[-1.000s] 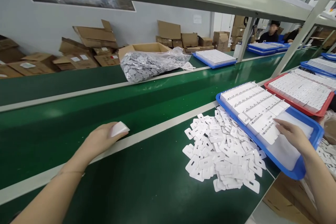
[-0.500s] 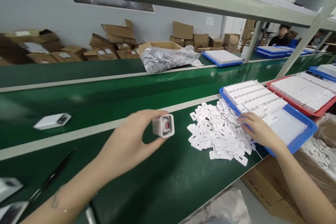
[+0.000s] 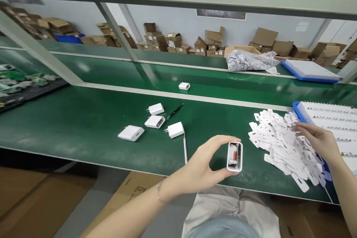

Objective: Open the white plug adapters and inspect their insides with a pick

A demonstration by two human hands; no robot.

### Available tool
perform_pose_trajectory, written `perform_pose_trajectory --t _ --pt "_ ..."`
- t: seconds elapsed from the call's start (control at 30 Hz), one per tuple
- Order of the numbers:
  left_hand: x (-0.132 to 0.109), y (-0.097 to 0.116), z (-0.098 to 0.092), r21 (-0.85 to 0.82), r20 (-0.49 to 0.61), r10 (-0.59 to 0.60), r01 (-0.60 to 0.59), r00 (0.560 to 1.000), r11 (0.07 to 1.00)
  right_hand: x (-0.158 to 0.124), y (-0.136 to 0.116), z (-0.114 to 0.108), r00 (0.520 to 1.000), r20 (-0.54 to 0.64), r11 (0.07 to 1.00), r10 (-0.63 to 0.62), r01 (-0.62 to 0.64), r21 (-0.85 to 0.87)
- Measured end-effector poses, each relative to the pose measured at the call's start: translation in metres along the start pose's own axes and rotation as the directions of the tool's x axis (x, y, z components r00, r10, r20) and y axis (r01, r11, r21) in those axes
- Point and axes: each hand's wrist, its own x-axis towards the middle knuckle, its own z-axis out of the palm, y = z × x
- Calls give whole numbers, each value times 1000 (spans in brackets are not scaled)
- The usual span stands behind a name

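In the left hand [image 3: 199,163], the thumb [image 3: 226,173] is set below the fingers [image 3: 224,140] in a wide, curved grip, with the wrist [image 3: 165,189] held nearly straight behind them. The right hand [image 3: 320,141] is held well apart from those fingers, its own loosely bent, its forearm [image 3: 343,186] slanted behind.

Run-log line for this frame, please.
left hand: holding open-ended white housing | right hand: at white plate pile, grasp unclear | blue tray: beside pile

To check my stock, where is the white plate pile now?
In the head view, the pile lies right of centre on the bench, between the left hand and the blue tray.
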Motion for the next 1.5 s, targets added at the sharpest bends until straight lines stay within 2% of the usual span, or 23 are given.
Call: perform_pose_trajectory --t 0.1,0.2,0.33,0.43,0.53,0.6,0.63,0.83,0.97,1.1,1.17,1.23,1.3,1.33,1.43,1.5 --pt "-2 -11 16 -44 -52 -84 82 995 996 -10 -13 17 1000 -14 999 -26 26 -42" --pt "-3 -31 40 -89 -158 -250 238 955 967 -25 -23 30 996 8 990 -91 92 -107" --pt "-14 -57 70 -215 -228 -421 376 878 901 -57 -39 26 978 72 970 -195 204 -133" --pt "-24 -68 83 -258 -249 -456 396 854 881 -80 -55 24 924 174 915 -340 368 -164" --pt "-29 -72 88 -268 -294 -458 387 839 882 -96 -72 37 808 307 769 -502 580 -269" --pt "-31 -72 87 -276 -312 -447 371 838 887 -103 -80 52 742 357 652 -568 670 -355" --pt "-32 -70 86 -280 -311 -438 359 843 890 -105 -82 60 723 364 611 -587 691 -386" --pt "-40 -58 75 -324 -284 -350 255 893 911 -108 -78 89 701 284 541 -654 696 -471" --pt "-45 -52 72 -413 -238 -372 253 897 875 -99 -73 97 709 202 564 -675 673 -478" --pt "-45 -51 70 -475 -130 -404 301 905 827 -89 -88 88 758 189 668 -625 644 -372" --pt "-44 -53 69 -482 -85 -399 313 913 819 -84 -106 77 809 215 795 -547 582 -171" --pt "-43 -56 67 -476 -51 -389 320 920 819 -80 -127 67 827 280 873 -488 462 159" --pt "-43 -60 66 -484 -23 -386 328 922 812 -75 -145 60 795 362 839 -486 310 447" --pt "-44 -61 65 -498 -10 -389 332 921 801 -71 -152 59 767 404 814 -499 255 522" --pt "-46 -63 61 -542 10 -410 349 912 765 -60 -165 60 671 525 784 -523 136 606" --pt "-46 -62 58 -530 4 -422 360 906 768 -52 -169 63 608 569 772 -554 121 623"
